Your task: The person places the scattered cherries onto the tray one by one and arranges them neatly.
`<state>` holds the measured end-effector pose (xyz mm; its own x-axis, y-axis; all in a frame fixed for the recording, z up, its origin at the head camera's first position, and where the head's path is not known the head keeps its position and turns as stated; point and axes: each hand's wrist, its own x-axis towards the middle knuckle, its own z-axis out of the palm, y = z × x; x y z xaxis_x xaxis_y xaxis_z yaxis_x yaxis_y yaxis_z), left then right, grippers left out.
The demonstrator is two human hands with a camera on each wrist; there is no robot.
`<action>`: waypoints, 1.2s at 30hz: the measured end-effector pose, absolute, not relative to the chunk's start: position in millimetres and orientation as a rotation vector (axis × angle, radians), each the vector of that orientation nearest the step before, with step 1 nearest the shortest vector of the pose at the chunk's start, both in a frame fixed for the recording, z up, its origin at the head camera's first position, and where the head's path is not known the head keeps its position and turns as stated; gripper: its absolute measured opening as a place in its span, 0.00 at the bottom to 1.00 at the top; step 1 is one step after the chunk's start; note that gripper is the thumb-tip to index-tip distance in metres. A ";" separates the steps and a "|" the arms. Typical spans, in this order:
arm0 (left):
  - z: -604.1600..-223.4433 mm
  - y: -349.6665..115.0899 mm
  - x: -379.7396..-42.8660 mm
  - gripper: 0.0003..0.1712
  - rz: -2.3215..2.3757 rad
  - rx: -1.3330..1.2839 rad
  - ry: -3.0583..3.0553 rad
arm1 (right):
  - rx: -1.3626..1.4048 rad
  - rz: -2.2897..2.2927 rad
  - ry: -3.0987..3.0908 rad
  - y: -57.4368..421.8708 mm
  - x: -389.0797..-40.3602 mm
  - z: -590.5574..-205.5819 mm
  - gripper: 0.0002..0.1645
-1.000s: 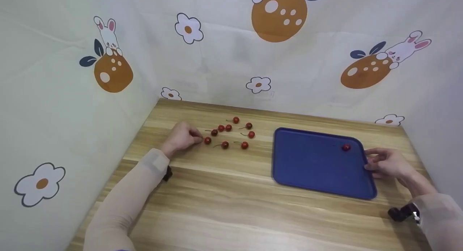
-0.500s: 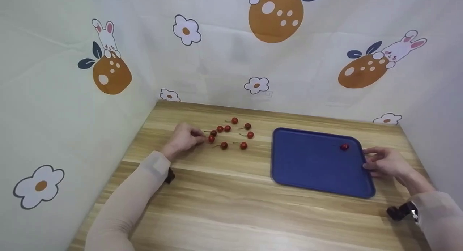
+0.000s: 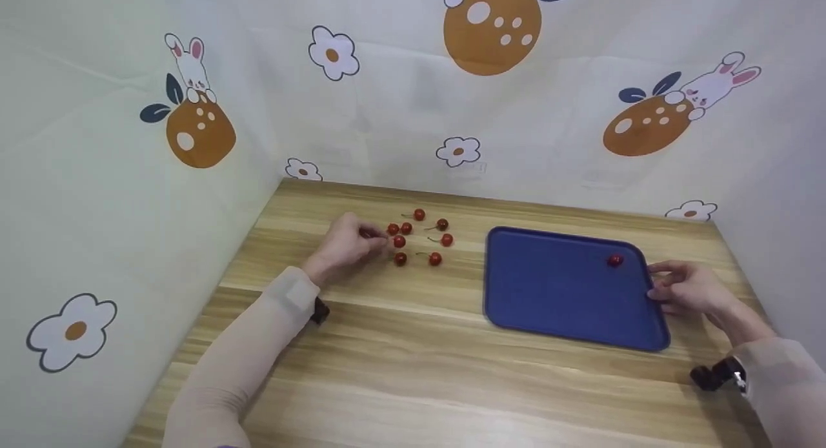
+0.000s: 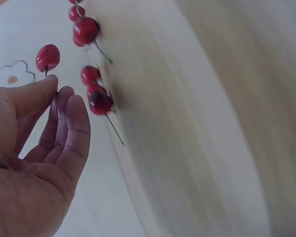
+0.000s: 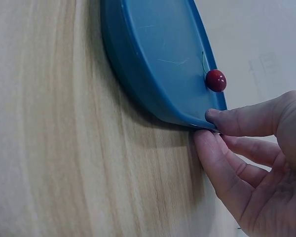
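My left hand (image 3: 348, 241) pinches a red cherry (image 4: 48, 57) by its stem between thumb and fingertips; the fruit stands above the fingers in the left wrist view. Close beside that hand, several loose cherries (image 3: 435, 259) with thin green stems lie on the wooden table. My right hand (image 3: 694, 288) grips the right rim of a blue tray (image 3: 561, 299), thumb over the edge and fingers against its outside. One cherry (image 5: 216, 80) lies in the tray near the gripped rim.
Pale cloth walls (image 3: 381, 112) printed with rabbits, oranges and flowers enclose the wooden tabletop (image 3: 400, 370) at the back and both sides. The tray stands right of the loose cherries, a strip of table between them.
My left hand has taken a cherry by its stem, lifted it and moved right, over the other cherries. The right hand stays at the tray's rim.
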<state>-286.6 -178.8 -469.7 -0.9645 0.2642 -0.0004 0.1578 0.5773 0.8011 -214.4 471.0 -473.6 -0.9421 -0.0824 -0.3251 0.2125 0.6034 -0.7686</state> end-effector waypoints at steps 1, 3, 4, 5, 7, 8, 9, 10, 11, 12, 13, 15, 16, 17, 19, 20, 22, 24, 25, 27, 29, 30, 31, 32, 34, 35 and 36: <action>-468.6 -175.3 -286.3 0.09 1.356 0.365 2.672 | 0.102 -1.261 2.512 470.8 -214.3 -473.4 0.45; -466.5 -168.0 -286.0 0.08 1.369 0.372 2.660 | 0.099 -1.263 2.520 470.4 -213.9 -473.0 0.45; -465.7 -164.2 -286.0 0.08 1.377 0.375 2.652 | 0.098 -1.265 2.522 470.2 -213.6 -472.9 0.45; -465.0 -160.5 -285.8 0.08 1.374 0.381 2.653 | 0.097 -1.266 2.522 470.2 -213.4 -472.9 0.45; -463.8 -152.7 -285.5 0.08 1.368 0.403 2.653 | 0.099 -1.271 2.521 470.4 -213.1 -473.2 0.45; -463.3 -148.7 -285.3 0.08 1.368 0.415 2.650 | 0.101 -1.274 2.520 470.7 -213.0 -473.5 0.45; -462.8 -144.4 -285.2 0.08 1.370 0.428 2.644 | 0.103 -1.274 2.520 471.0 -213.0 -474.0 0.45; -462.2 -140.0 -285.1 0.08 1.374 0.443 2.634 | 0.106 -1.275 2.519 471.2 -213.0 -474.4 0.45; -461.5 -135.8 -284.8 0.08 1.379 0.460 2.614 | 0.107 -1.273 2.518 471.4 -213.0 -474.8 0.45; -460.6 -131.3 -284.4 0.08 1.383 0.465 2.591 | 0.106 -1.270 2.521 471.5 -213.0 -475.1 0.44; -459.9 -126.9 -284.1 0.08 1.386 0.467 2.571 | 0.105 -1.268 2.521 471.6 -213.1 -475.3 0.44; -458.4 -118.0 -283.9 0.08 1.390 0.477 2.537 | 0.105 -1.263 2.523 471.3 -213.2 -475.4 0.44; -457.6 -113.7 -283.5 0.08 1.387 0.479 2.527 | 0.101 -1.261 2.524 470.9 -213.2 -475.3 0.44; -456.7 -109.6 -283.1 0.07 1.383 0.482 2.522 | 0.097 -1.258 2.526 470.5 -213.3 -475.1 0.44; -455.0 -101.3 -283.0 0.07 1.361 0.509 2.544 | 0.094 -1.258 2.527 469.5 -213.4 -474.5 0.44; -454.1 -97.2 -282.9 0.06 1.342 0.530 2.560 | 0.093 -1.257 2.528 469.1 -213.5 -474.2 0.44; -452.6 -89.4 -282.6 0.06 1.300 0.570 2.588 | 0.089 -1.258 2.529 468.5 -213.6 -473.7 0.43; -451.4 -81.2 -282.9 0.07 1.258 0.627 2.606 | 0.084 -1.260 2.531 468.6 -213.7 -473.5 0.43; -450.9 -77.1 -283.1 0.07 1.236 0.651 2.611 | 0.081 -1.262 2.533 468.8 -213.7 -473.5 0.43; -449.9 -69.3 -283.2 0.07 1.209 0.684 2.603 | 0.077 -1.265 2.540 469.5 -213.7 -473.5 0.43; -448.8 -61.5 -283.1 0.07 1.195 0.716 2.593 | 0.076 -1.270 2.543 470.3 -213.4 -473.7 0.43; -448.3 -57.9 -283.0 0.07 1.187 0.728 2.595 | 0.076 -1.273 2.542 470.6 -213.3 -473.9 0.43; -447.8 -54.3 -282.8 0.07 1.182 0.736 2.597 | 0.076 -1.278 2.539 470.8 -213.2 -474.1 0.43; -447.4 -50.6 -282.7 0.07 1.180 0.742 2.599 | 0.076 -1.280 2.535 471.1 -213.1 -474.2 0.43; -446.8 -42.7 -282.8 0.07 1.183 0.755 2.602 | 0.075 -1.285 2.527 472.0 -212.7 -474.1 0.43; -446.5 -38.4 -283.0 0.07 1.180 0.759 2.603 | 0.076 -1.287 2.525 472.7 -212.4 -473.7 0.43; -446.2 -34.2 -283.0 0.06 1.178 0.761 2.602 | 0.075 -1.286 2.524 473.3 -212.7 -473.4 0.43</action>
<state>-283.0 -34.2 -446.2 -0.8516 0.5226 0.0410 0.3757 0.5539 0.7430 -212.7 473.3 -473.4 -0.9516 -0.0915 -0.2935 0.1836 0.5965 -0.7813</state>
